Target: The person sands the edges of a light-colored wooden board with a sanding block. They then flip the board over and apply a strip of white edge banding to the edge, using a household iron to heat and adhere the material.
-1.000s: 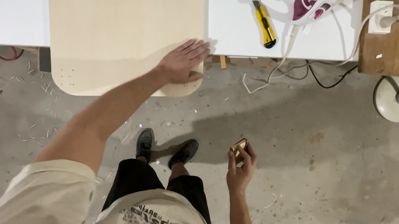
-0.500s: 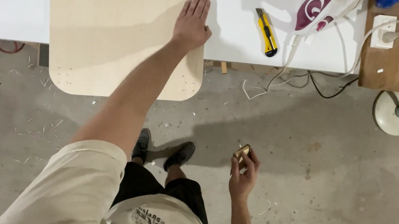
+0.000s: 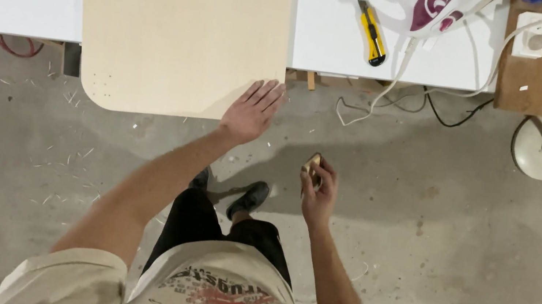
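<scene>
Plywood panel, rounded corner under your left hand

Your spread left fingers have slid back to the panel's near corner; right hand stays pinched on a small wooden block, beside them.

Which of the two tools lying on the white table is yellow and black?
The utility knife, a slim yellow-and-black tool lying left of the clothes iron. The iron is bulkier, white and magenta, with a white cord.

The left hand has slid back down the pale board to its near right corner.
</scene>
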